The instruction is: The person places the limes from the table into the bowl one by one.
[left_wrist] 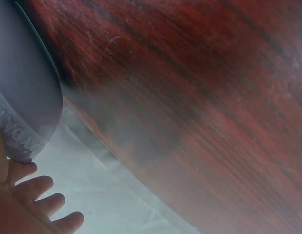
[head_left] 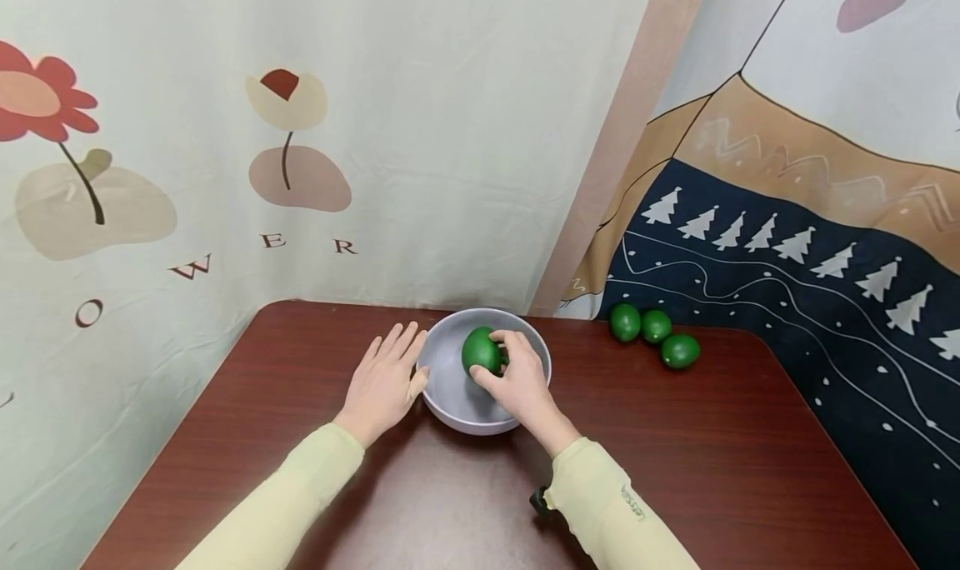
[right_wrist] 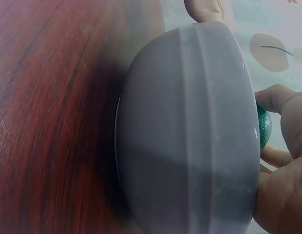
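Note:
A grey-lilac bowl point(head_left: 444, 397) stands on the table near its back edge. Over its inside, my right hand point(head_left: 519, 380) grips a dark green lime point(head_left: 480, 350) between thumb and fingers. Whether that lime touches the bowl's floor I cannot tell. My left hand point(head_left: 382, 382) lies against the bowl's left side, fingers straight and slightly spread. In the left wrist view its fingers point(left_wrist: 39, 187) show by the bowl's wall point(left_wrist: 29, 68). The right wrist view has the bowl point(right_wrist: 190, 131) hiding most of the lime point(right_wrist: 264, 127).
Three more green limes point(head_left: 656, 327) lie together at the back right of the brown wooden table point(head_left: 712, 453). Behind the table hangs a pale curtain point(head_left: 465, 137) with printed flowers, and a dark blue printed cloth point(head_left: 750, 295) hangs at the right.

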### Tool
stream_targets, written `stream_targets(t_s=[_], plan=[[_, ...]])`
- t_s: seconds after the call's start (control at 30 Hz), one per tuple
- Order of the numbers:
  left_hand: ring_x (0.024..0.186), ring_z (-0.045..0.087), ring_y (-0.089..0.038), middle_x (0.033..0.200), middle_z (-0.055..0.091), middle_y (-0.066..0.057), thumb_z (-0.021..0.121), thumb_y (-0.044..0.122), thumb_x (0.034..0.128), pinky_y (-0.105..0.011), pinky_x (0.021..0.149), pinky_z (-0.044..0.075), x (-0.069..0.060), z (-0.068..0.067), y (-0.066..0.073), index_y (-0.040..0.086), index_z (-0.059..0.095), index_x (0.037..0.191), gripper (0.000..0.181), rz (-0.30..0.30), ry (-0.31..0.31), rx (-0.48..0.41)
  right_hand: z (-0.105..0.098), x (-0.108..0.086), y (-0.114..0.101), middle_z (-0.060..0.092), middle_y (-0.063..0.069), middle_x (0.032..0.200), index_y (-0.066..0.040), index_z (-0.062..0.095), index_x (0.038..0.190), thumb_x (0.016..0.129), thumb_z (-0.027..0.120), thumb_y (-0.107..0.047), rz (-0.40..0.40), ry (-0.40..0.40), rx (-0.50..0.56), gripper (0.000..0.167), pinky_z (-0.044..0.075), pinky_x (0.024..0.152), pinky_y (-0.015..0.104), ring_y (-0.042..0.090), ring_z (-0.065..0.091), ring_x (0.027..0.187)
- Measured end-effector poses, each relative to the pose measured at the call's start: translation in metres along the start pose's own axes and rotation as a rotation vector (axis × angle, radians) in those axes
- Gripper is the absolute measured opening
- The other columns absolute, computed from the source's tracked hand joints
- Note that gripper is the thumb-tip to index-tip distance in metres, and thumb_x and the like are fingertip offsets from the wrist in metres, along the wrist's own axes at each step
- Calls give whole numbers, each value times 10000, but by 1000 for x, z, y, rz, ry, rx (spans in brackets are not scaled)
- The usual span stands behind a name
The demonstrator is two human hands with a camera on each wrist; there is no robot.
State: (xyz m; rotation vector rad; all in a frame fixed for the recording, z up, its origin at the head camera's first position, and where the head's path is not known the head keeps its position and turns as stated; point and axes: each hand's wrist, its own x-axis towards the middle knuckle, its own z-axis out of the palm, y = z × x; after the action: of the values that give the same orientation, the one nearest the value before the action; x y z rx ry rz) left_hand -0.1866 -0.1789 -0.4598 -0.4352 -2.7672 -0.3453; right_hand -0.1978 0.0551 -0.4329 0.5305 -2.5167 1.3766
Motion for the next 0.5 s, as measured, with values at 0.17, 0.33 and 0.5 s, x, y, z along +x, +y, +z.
stream_targets(t_s=[0.17,0.33,0.5], plan=[[1522,333,-379,1608,427,-178,547,318,1013,-575,1232,265,0,0,0,35,473,1540,603,0,-1,3,5,3,-2,619,150,1176,0,625,1241,818,801,-169,-16,-9,-47,488,580,798,321,275,641,1020],[1513,349,-381,1599,440,-179,542,305,1012,-579,1226,275,0,0,0,32,488,1529,587,8,17,-1,9,5,-4,627,142,1139,0,631,1220,808,804,-174,-34,-24,-69,479,531,769,285,252,625,955],[1514,350,-377,1604,435,-174,551,296,1014,-575,1228,277,0,0,0,33,488,1530,583,7,13,7,13,9,-4,636,131,1116,-10,637,1207,814,807,-182,-13,-57,-85,462,521,786,320,257,633,954]])
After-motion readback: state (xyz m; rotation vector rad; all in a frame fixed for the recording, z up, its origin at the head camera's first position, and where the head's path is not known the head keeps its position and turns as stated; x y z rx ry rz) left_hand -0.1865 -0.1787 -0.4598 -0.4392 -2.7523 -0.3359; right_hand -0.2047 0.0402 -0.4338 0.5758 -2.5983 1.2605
